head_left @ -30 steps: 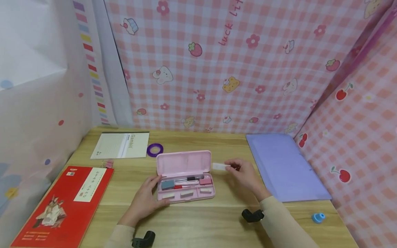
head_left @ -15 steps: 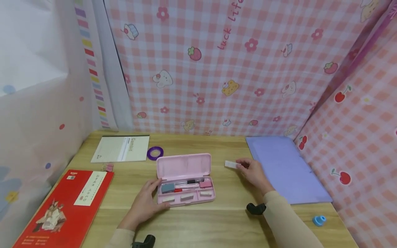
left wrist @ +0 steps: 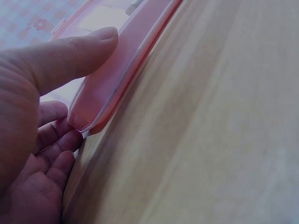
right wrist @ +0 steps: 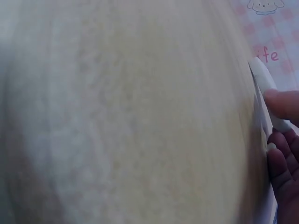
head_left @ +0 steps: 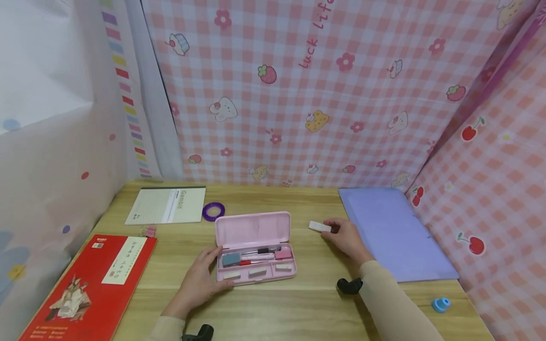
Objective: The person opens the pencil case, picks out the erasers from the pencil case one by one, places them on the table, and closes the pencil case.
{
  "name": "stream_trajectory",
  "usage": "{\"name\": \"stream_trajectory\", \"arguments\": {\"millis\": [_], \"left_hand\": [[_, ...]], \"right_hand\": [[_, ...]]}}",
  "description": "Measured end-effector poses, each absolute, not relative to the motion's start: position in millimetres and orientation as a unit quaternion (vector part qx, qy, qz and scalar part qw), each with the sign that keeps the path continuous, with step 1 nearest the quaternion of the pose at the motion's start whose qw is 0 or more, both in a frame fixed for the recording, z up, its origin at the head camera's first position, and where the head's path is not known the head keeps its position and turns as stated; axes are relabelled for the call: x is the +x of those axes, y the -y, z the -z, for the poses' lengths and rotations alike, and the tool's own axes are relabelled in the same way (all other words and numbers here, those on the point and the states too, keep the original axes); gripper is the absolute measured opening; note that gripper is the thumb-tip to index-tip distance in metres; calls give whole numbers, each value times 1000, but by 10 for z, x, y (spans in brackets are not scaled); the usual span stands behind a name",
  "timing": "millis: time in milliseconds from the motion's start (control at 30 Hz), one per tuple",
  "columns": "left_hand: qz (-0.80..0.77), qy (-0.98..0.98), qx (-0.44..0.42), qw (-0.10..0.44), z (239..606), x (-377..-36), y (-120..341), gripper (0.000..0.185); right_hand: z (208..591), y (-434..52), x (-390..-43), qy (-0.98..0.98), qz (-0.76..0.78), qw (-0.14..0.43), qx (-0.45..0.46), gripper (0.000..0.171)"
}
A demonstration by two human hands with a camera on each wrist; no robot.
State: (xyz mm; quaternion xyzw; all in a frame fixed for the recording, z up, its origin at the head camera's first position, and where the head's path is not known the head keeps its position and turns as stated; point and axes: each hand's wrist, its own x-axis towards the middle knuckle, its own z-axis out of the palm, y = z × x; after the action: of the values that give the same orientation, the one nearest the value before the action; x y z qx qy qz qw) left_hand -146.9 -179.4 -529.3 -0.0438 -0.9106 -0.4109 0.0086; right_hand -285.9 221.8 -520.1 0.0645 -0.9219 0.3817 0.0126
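A pink pencil case (head_left: pixel 252 221) lies with its lid raised in the middle of the table. My left hand (head_left: pixel 199 280) grips its left end; in the left wrist view the thumb (left wrist: pixel 79 58) lies over the rim and the fingers bend at the corner. Inside are a black pen (head_left: pixel 263 250), a red pen (head_left: pixel 247 262), a blue-grey block (head_left: pixel 231 258), a pink block (head_left: pixel 282 255) and several whitish blocks (head_left: pixel 257 272). To the right of the case, my right hand (head_left: pixel 347 239) pinches a white eraser (head_left: pixel 319 226) by one end, low at the tabletop.
A lilac folder (head_left: pixel 394 232) lies right of the right hand, with a small blue piece (head_left: pixel 441 305) nearer the edge. At left are a red book (head_left: pixel 81 293), a notepad (head_left: pixel 166 205), a pink clip (head_left: pixel 150 231) and a purple tape roll (head_left: pixel 205 212). Patterned cloth (head_left: pixel 290 94) closes the back.
The right hand has carried the white eraser rightward, away from the case, and down toward the table; in the last half second it barely shifts. The left hand stays at the case.
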Motion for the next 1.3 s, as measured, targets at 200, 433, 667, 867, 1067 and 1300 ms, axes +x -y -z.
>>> {"name": "stream_trajectory", "arguments": {"millis": [200, 433, 667, 867, 1067, 1300], "left_hand": [[412, 910, -40, 10, 5307, -1458, 1779, 109], [417, 908, -35, -4, 5316, -1456, 1767, 107], [420, 907, -33, -7, 5321, -1462, 1763, 108], [415, 909, -42, 4, 5301, -1474, 1761, 110], [411, 911, -40, -4, 5280, -1480, 1783, 109], [410, 911, -38, 0, 5294, -1473, 1793, 109]], "right_hand": [[5217, -2216, -2850, 926, -374, 3, 56, 26], [5232, -2205, -2837, 930, -364, 10, 52, 24], [5204, -2250, -2804, 929, -367, 4, 53, 31], [5049, -2224, -2669, 919, -388, 14, 68, 38], [4856, -1993, -2497, 916, -370, 29, 152, 36], [4740, -1664, -2353, 915, -314, -17, 254, 38]]}}
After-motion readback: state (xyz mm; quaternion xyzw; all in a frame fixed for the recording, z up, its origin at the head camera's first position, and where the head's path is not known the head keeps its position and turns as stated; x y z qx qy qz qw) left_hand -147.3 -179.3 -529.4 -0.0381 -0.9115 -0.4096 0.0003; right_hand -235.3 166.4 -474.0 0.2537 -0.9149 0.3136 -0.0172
